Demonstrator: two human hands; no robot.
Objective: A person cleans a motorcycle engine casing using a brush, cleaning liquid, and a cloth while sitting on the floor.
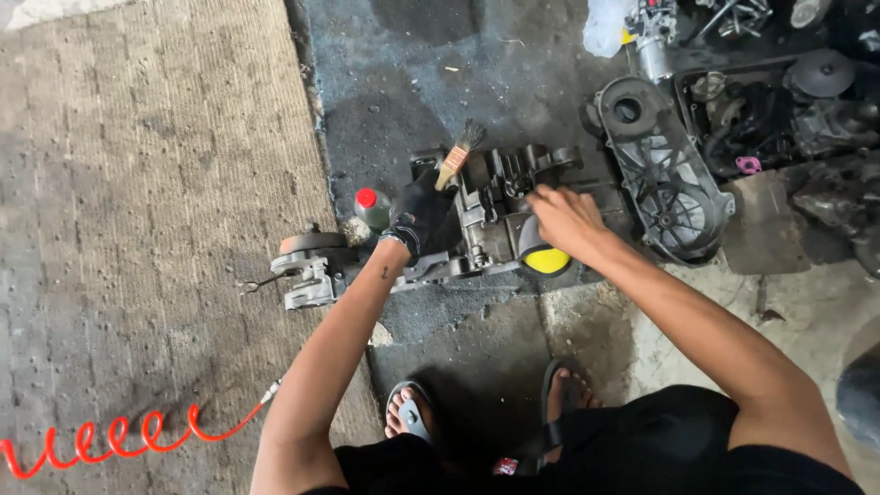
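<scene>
The left hand (419, 215), in a black glove, is closed around the wooden handle of a paintbrush (458, 154), bristles pointing up and away from the person. The right hand (566, 220) is bare and rests on the engine block (486, 220); its fingers reach toward the block's upper part, but how far they are curled cannot be told because of blur. Just under the right palm sits a dark round part with a yellow end (545, 257), touching or nearly touching the hand; whether the hand grips it cannot be told. The engine block lies on the oily dark floor between the two hands, stretching out past the left wrist to a pale metal end piece with a disc (310, 261). Just beside the gloved hand, on its outer side, stands a small can with a red cap (370, 207). Beyond the right hand lies a dark grey transmission cover (665, 174), with a heap of other engine parts (788, 119) farther out. Near the left elbow, a red coiled air hose (110, 440) lies on the concrete. Below both arms, the person's feet in sandals (412, 414) show
</scene>
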